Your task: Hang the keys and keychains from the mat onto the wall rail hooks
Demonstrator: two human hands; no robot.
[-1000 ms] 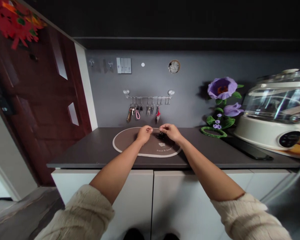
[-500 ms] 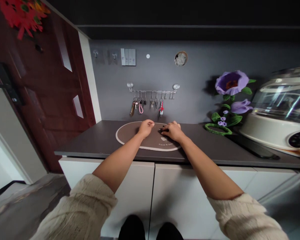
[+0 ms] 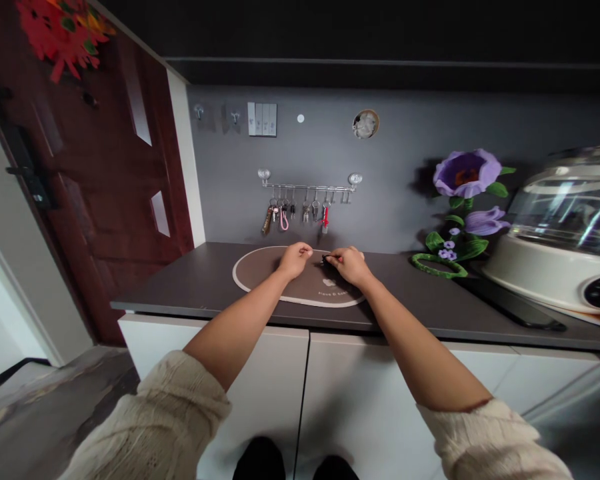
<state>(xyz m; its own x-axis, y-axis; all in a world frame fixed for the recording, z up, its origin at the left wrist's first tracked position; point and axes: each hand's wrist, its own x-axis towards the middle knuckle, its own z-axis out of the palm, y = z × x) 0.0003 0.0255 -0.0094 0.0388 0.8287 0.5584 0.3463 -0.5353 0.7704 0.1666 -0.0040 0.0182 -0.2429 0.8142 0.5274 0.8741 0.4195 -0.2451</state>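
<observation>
Both my hands reach out over an oval brown mat on the dark counter. My right hand is closed in a pinch on a small dark keyring with a red bit, held just above the mat. My left hand is curled shut beside it, fingertips pinched together; what they hold, if anything, is too small to make out. On the wall behind, a chrome hook rail carries several bunches of keys.
A dark red door stands at the left. Purple artificial flowers lean on the wall at the right, beside a white appliance with a clear lid. A dark flat device lies on the counter. White cabinet doors are below.
The camera has shifted slightly. My right hand has lifted the keyring a little off the mat, and the two hands stay close together.
</observation>
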